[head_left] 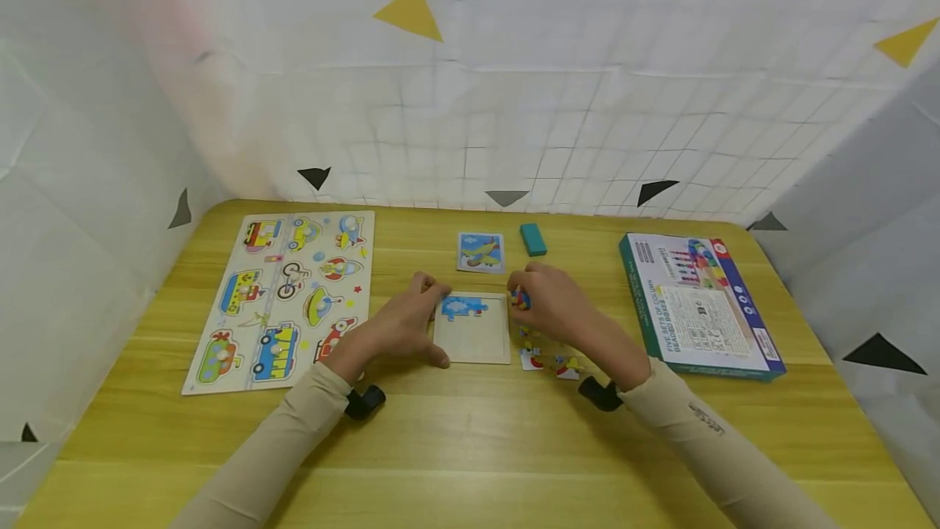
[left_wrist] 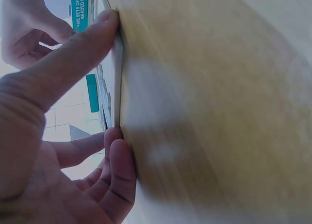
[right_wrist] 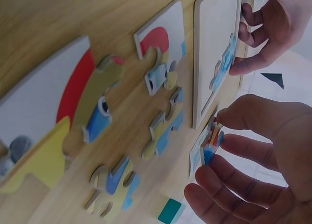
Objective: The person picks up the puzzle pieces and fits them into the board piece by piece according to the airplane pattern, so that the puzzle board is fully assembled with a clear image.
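My left hand (head_left: 400,323) holds the wooden puzzle tray (head_left: 477,346) by its left side, thumb at the near corner and fingers toward the far corner. Blue joined jigsaw pieces (head_left: 463,306) lie along the tray's far edge; the rest of its floor is bare wood. Just off the tray's right edge, my right hand (head_left: 549,300) pinches a red, yellow and blue jigsaw piece (right_wrist: 211,142) between thumb and fingers. Several loose jigsaw pieces (right_wrist: 165,124) lie flat on the table beneath and near that hand, some printed red, yellow and white.
Beyond the tray sit a square airplane picture (head_left: 481,252) and a small teal block (head_left: 533,240). A large vehicle peg-puzzle board (head_left: 275,304) occupies the left side. A flat box with printed lid (head_left: 705,313) lies on the right. White sheeting (head_left: 470,121) encloses the wooden table.
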Motion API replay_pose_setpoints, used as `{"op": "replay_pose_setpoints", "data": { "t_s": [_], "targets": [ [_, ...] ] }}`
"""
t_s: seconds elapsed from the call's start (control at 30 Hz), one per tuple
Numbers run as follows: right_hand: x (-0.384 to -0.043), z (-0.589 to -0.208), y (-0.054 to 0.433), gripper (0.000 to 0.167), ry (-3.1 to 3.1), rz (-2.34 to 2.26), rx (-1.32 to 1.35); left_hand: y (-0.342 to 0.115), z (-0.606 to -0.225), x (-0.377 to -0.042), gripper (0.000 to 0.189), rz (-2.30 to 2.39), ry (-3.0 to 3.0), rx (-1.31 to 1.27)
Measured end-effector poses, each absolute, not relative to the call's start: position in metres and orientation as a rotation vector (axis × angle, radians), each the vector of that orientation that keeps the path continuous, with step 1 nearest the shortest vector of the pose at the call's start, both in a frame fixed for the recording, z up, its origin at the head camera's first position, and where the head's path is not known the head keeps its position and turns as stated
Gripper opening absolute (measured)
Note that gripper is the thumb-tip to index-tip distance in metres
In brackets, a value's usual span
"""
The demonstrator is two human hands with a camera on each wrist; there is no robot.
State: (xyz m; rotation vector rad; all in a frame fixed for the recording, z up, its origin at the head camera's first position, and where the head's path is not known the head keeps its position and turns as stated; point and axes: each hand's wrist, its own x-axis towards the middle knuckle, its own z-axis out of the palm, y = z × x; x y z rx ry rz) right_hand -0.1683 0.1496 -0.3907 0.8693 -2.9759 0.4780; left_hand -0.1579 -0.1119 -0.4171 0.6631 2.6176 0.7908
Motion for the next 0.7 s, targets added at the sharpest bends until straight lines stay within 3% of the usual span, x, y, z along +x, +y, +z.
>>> {"op": "replay_pose_setpoints", "data": {
  "t_s": [0.7],
  "targets": [
    [-0.168,-0.397,0.131,0.022,-2.991,0.456,0.929,-0.113,-0.418,-0.158,0.106,0.811,2.608,0.658]
  ]
}}
